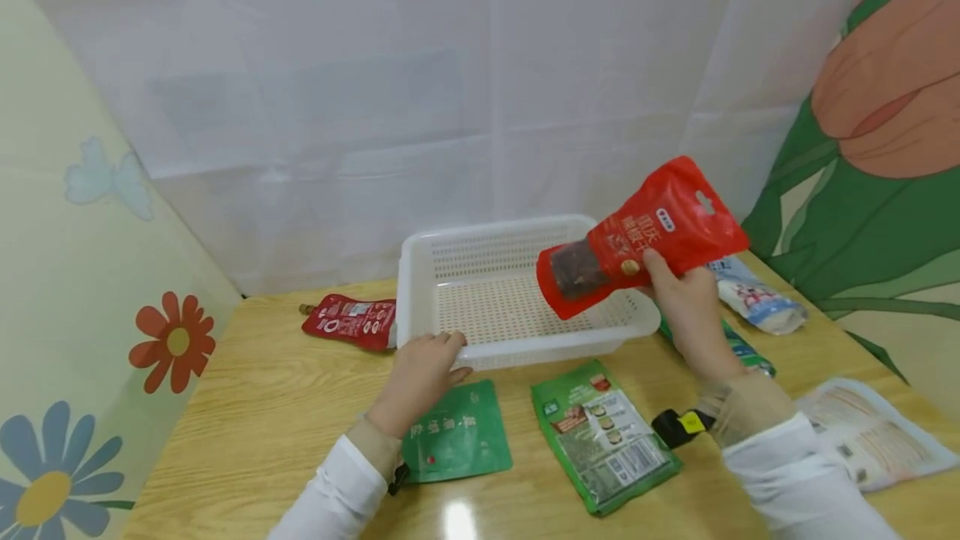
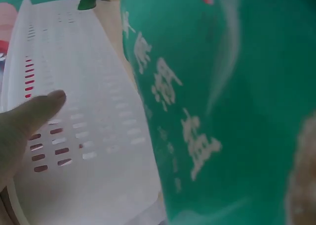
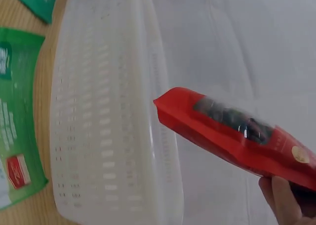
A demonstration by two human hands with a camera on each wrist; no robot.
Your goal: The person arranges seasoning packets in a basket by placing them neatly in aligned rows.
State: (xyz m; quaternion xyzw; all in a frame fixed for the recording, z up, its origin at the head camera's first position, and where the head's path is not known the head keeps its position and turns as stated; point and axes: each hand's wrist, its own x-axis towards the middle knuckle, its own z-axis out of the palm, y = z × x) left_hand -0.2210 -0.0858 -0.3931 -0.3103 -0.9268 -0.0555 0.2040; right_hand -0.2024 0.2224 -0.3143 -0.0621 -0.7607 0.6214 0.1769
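Note:
My right hand (image 1: 693,315) grips a red food pouch (image 1: 663,219) by its side, thumb across the front, and holds it tilted above the right part of a white plastic basket (image 1: 525,354). The pouch has a clear window with dark contents, also seen in the right wrist view. My left hand (image 1: 423,373) holds the basket's near-left rim, its thumb (image 2: 47,106) against the outer slotted wall in the left wrist view. Just below that hand lies a dark green pouch (image 1: 468,432), flat on the table. The basket's visible floor is bare.
A green packet (image 1: 607,436) lies in front of the basket. Left of it is a dark red spouted pouch (image 1: 352,321). To the right are a blue-white bag (image 1: 761,298), a partly hidden green packet (image 1: 742,348) and a white packet (image 1: 877,436). A white sheet (image 1: 337,107) hangs behind.

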